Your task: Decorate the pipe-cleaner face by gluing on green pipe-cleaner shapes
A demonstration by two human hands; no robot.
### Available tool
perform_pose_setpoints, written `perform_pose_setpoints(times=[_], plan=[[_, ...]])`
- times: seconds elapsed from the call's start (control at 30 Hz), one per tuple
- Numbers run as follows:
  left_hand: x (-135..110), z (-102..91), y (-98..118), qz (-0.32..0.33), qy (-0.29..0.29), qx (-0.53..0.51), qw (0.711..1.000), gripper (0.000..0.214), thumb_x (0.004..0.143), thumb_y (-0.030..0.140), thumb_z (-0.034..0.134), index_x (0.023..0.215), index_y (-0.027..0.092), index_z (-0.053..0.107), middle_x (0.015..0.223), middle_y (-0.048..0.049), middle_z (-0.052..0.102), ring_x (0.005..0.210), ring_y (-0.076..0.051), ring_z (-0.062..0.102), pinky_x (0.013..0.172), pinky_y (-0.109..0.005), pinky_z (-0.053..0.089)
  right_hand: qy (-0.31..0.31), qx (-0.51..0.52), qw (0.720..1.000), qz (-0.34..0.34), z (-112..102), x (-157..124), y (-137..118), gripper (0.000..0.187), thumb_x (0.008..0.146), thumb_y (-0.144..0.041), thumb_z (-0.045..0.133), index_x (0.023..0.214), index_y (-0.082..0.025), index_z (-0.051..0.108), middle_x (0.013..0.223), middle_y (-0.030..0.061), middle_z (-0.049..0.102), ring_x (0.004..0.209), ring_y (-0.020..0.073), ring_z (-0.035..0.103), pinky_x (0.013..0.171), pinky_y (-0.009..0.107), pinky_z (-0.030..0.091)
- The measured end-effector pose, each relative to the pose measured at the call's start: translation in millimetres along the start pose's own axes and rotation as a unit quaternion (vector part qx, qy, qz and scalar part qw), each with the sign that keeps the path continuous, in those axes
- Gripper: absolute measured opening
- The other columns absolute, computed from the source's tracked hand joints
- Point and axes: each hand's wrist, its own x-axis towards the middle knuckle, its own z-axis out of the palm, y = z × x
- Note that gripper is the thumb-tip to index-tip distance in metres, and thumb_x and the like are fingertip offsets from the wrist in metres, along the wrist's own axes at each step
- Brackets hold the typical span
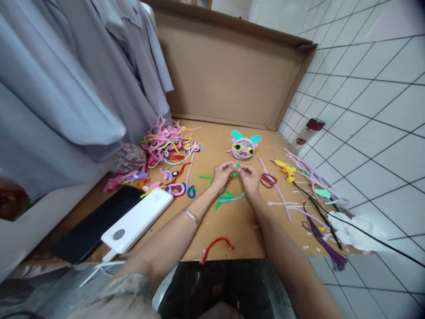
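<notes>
My left hand (223, 177) and my right hand (249, 178) meet above the middle of the table. Between their fingertips they pinch a short green pipe cleaner (236, 170), bent into a small curve. Just beyond them sits a small craft figure (242, 148) with green ears, yellow-ringed black eyes and a pink rim. Below my hands lie several cut green pipe cleaner pieces (226, 195) and a light blue one (233, 198). Red-handled scissors (268, 180) rest beside my right hand, their blades partly hidden. Nearer to me is a curved red pipe cleaner (217, 247).
A heap of coloured pipe cleaners (169, 144) lies at the left back. A white power bank (137, 220) and a black phone-like slab (98, 223) lie at the left. On the right are a yellow glue gun (285, 170) with its cord, a purple tassel (323, 243) and a bottle (307, 134).
</notes>
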Motion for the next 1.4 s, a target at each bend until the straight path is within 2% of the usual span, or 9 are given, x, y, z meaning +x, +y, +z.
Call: perform_pose_setpoints(times=[0.37,0.73,1.0,1.23,1.4], plan=[[-0.8,-1.5,0.4,0.007,-0.001,0.003,1.0,0.032,0.056,0.035,0.084,0.072,0.013,0.066,0.054,0.0045,0.056,0.045,-0.003,0.04,0.044,-0.016,0.029,-0.012,-0.037,0.999,-0.03,-0.8,-2.0,-2.3,0.017,0.064,-0.035,0.068,0.072,-0.02,0.071,0.066,0.0009,0.071,0.059,0.0153,0.059,0.06,0.028,0.046],[-0.5,-1.5,1.0,0.019,0.005,0.023,1.0,0.029,0.056,0.033,0.083,0.072,0.015,0.068,0.062,0.0021,0.062,0.054,-0.007,0.049,0.053,-0.018,0.037,-0.021,-0.047,0.998,-0.034,-1.4,-2.9,-1.7,0.014,0.065,-0.034,0.067,0.069,-0.021,0.069,0.064,0.0004,0.069,0.058,0.016,0.058,0.06,0.029,0.046],[-0.6,-2.6,4.6,0.063,-0.01,0.056,0.996,0.015,0.062,0.022,0.078,0.067,0.015,0.066,0.062,0.0025,0.061,0.059,-0.007,0.05,0.062,-0.019,0.04,-0.028,-0.065,0.997,-0.04,-1.8,-4.1,-3.8,0.013,0.066,-0.033,0.065,0.069,-0.021,0.069,0.063,0.0008,0.068,0.057,0.0156,0.057,0.057,0.028,0.045],[3.1,-4.0,0.9,0.069,-0.021,0.056,0.996,0.015,0.065,0.022,0.075,0.066,0.015,0.062,0.061,0.0034,0.057,0.059,-0.007,0.047,0.06,-0.018,0.038,-0.04,-0.025,0.999,-0.004,0.3,-4.2,-3.1,0.018,0.064,-0.036,0.069,0.07,-0.019,0.069,0.063,-0.0001,0.068,0.057,0.0134,0.057,0.057,0.026,0.046],[4.1,-5.9,0.5,0.051,-0.031,0.022,0.998,0.025,0.064,0.032,0.077,0.07,0.016,0.059,0.058,0.0044,0.053,0.053,-0.006,0.042,0.051,-0.018,0.032,-0.055,0.013,0.998,0.034,-0.9,-2.3,-2.1,0.03,0.065,-0.047,0.072,0.071,-0.018,0.067,0.055,-0.0033,0.06,0.048,0.0085,0.047,0.049,0.022,0.038]])
